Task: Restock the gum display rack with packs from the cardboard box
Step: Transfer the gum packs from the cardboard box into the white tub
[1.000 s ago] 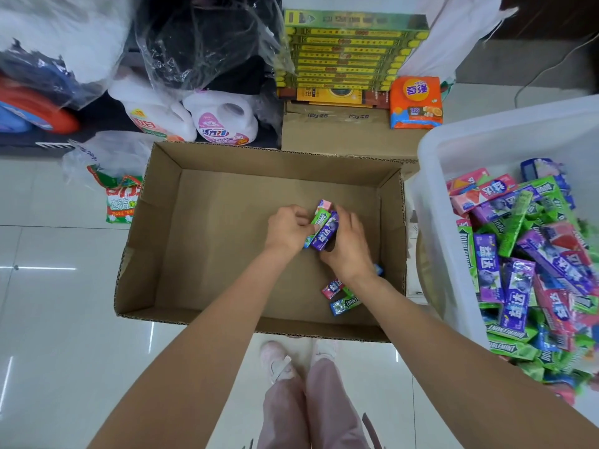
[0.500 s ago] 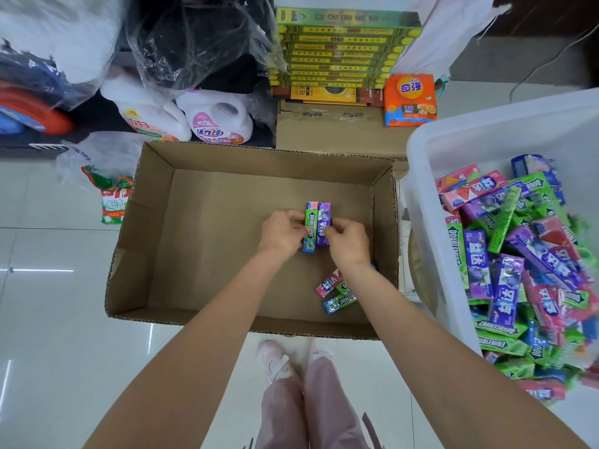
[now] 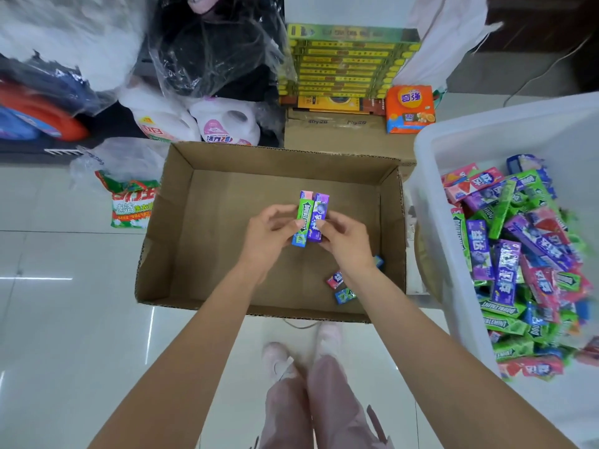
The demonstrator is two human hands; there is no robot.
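- Floor (image 3: 64,335): glossy pale tile, light streaks at left of frame.
- Cardboard box (image 3: 168,222) at centre, flaps open, brown bottom mostly bare.
- Left hand (image 3: 269,234) and right hand (image 3: 343,238) meet above the box's middle, fingers curled, together pinching a small bundle of gum packs (image 3: 309,222) held side by side (green pack on the left, purple on the right, a pink end showing behind).
- Loose packs (image 3: 340,286) lie on the box bottom at lower right, partly hidden by the right forearm.
- White plastic bin (image 3: 453,222) at right of frame, touching or just beside the box; heaped with green, purple and pink gum packs.
- Upper centre: stack of flat yellow-green boxes (image 3: 346,59) on a closed carton; orange packet (image 3: 410,108) beside it.
- Upper left: two white detergent jugs (image 3: 201,124), clear plastic bags (image 3: 210,43).
- Bottom centre: pink trousers (image 3: 324,409), pale shoes.
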